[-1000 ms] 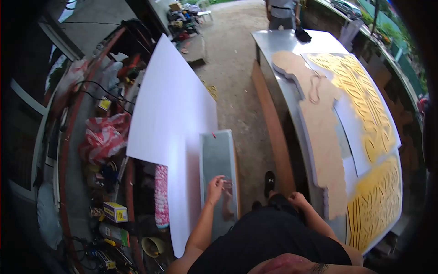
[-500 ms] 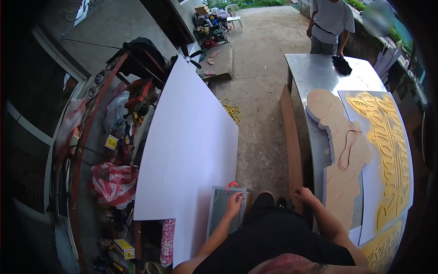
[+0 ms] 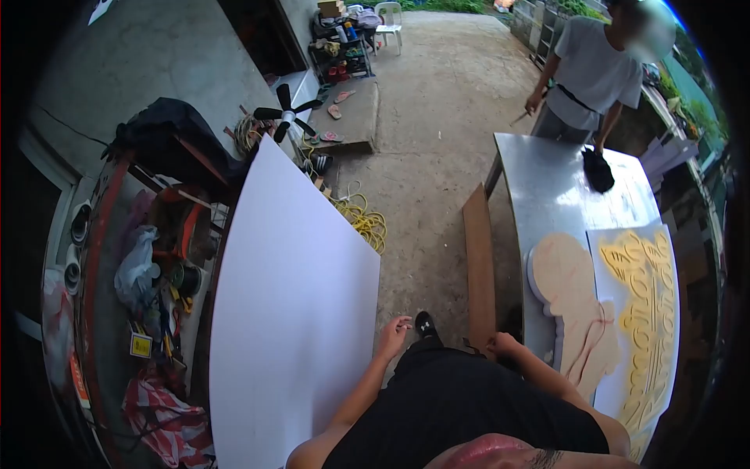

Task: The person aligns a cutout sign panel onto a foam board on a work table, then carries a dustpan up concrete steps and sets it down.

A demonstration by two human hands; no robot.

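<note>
My left hand is in front of my body, beside the right edge of a large white sheet. Its fingers are partly stretched and apart, and I see nothing held in them. My right hand is curled closed near the lower end of a long brown board by the metal table. Whatever it may hold is hidden; a small dark thing shows just left of its fingertips. To its right lies a thick wooden cutout with a thin reddish cord on top.
A yellow stenciled lettering panel lies on the metal table. Beyond it a person touches a black cloth. Yellow rope and a black-bladed fan stand past the sheet. A cluttered shelf is at left.
My view has shifted forward past the grey-framed box, which is out of sight. A foot shows ahead of me. The person at the table now leans over the black cloth.
</note>
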